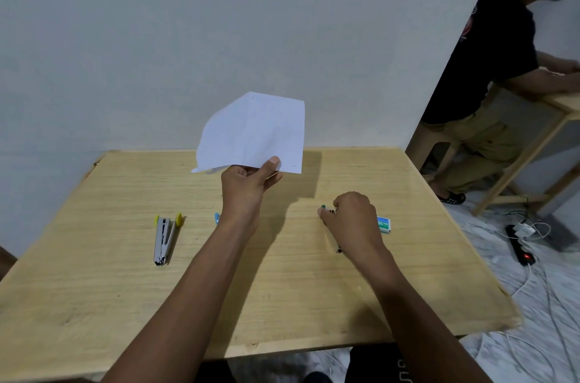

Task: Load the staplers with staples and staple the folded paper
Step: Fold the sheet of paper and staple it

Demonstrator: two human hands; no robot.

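My left hand pinches the lower edge of a folded white paper and holds it up above the far half of the wooden table. My right hand is curled over a green stapler lying on the table; only the stapler's green end and a dark tip below my wrist show. A yellow stapler lies open on the table to the left. A blue stapler is mostly hidden behind my left wrist. A small staple box lies just right of my right hand.
A white wall stands behind the table. On the right, another person leans on a second wooden table. A power strip and loose cables lie on the floor to the right of my table.
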